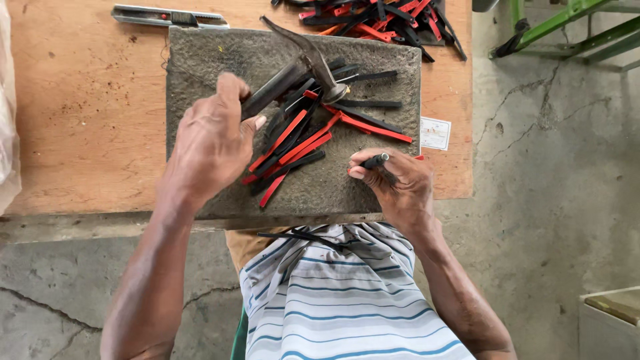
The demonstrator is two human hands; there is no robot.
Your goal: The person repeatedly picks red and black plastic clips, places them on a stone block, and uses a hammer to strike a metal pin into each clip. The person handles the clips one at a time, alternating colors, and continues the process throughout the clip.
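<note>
Head view: the left hand (212, 143) grips a hammer (300, 70) over the grey slab (200, 67), its head above the red and black strips (313, 130). The right hand (397, 183) pinches a black strip (375, 160) near the slab's front edge; bare counter (87, 113) lies left.

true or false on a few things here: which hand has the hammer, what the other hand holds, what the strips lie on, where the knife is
1. The left hand grips the hammer by its dark handle. True.
2. The right hand is empty. False: its fingers pinch a small dark rod.
3. The red and black strips lie on a grey stone slab. True.
4. The utility knife lies on the slab. False: it lies on the wooden board, beyond the slab's far edge.
5. A second heap of strips lies at the far end of the board. True.
</note>
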